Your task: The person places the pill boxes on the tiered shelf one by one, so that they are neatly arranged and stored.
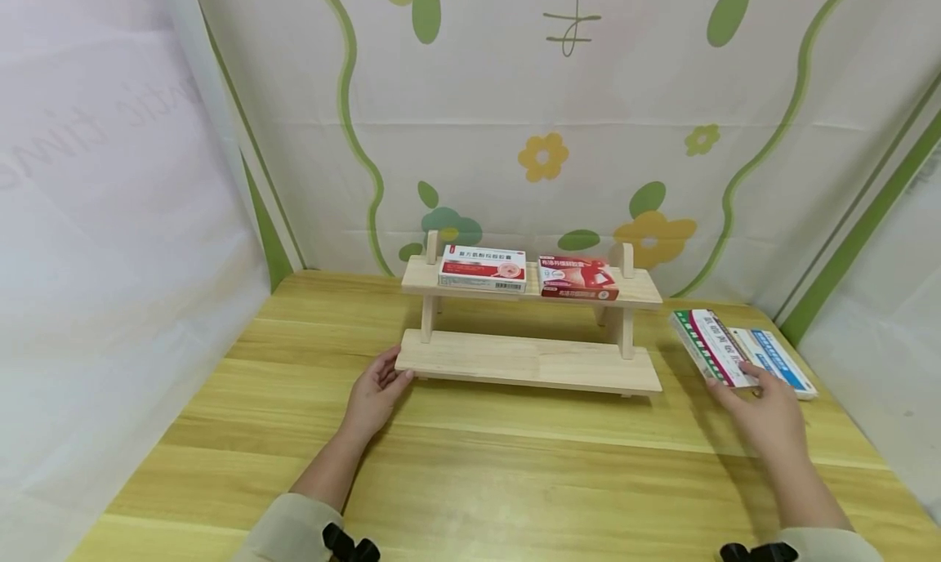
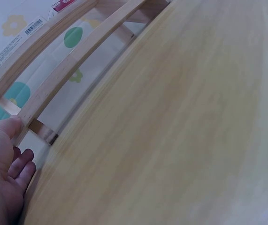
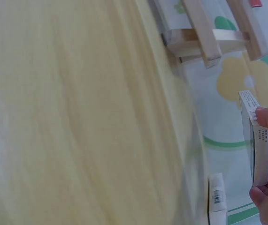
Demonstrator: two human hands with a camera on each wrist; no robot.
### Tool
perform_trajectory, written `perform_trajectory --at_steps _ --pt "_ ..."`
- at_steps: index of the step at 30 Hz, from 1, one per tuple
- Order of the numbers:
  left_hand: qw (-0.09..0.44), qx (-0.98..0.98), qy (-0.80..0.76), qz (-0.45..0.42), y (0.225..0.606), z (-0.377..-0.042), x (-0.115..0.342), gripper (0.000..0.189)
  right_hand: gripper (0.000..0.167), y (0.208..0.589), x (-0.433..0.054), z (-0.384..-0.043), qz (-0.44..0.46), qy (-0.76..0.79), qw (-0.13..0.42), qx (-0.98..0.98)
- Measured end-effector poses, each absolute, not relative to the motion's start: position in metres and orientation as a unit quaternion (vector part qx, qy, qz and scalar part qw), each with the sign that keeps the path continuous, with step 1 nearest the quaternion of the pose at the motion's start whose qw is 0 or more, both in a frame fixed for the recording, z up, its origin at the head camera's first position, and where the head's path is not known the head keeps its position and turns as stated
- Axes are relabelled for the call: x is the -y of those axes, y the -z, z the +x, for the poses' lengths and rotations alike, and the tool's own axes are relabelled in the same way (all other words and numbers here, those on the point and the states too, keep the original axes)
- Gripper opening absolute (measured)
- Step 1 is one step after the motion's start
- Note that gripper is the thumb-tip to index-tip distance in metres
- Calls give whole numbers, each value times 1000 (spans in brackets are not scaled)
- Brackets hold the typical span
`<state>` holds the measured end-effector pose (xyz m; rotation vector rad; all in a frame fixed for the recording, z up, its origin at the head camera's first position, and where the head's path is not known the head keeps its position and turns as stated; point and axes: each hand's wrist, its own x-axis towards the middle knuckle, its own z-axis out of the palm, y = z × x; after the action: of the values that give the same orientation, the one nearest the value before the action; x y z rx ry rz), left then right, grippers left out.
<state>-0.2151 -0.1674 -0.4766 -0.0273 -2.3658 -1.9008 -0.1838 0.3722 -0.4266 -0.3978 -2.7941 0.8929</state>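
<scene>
Left hand at the end of the shelf

From where I stand, the left hand [image 2: 4,176] has its thumb against the near end of the wooden shelf's lower board [image 2: 77,58], the other fingers curled below. On the upper board [image 2: 36,52] sits a white box [image 2: 19,44], its barcode facing out, with a bit of a red box [image 2: 61,4] further along. Flowered cloth [image 2: 89,79] shows behind; the bare wooden table [image 2: 166,122] spreads wide.

a cloth-walled booth: flower-printed sheets [image 1: 470,96] around a wood-grain table [image 1: 544,480]
</scene>
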Motion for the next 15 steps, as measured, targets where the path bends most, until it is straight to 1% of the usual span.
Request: perform_trajectory --at_steps 4,15 --pt "53 779 625 -10 477 -215 168 57 82 417 -368 -180 -121 -296 108 941" --pt "56 781 622 -9 475 -215 168 56 80 386 -351 -171 -107 -327 120 931"
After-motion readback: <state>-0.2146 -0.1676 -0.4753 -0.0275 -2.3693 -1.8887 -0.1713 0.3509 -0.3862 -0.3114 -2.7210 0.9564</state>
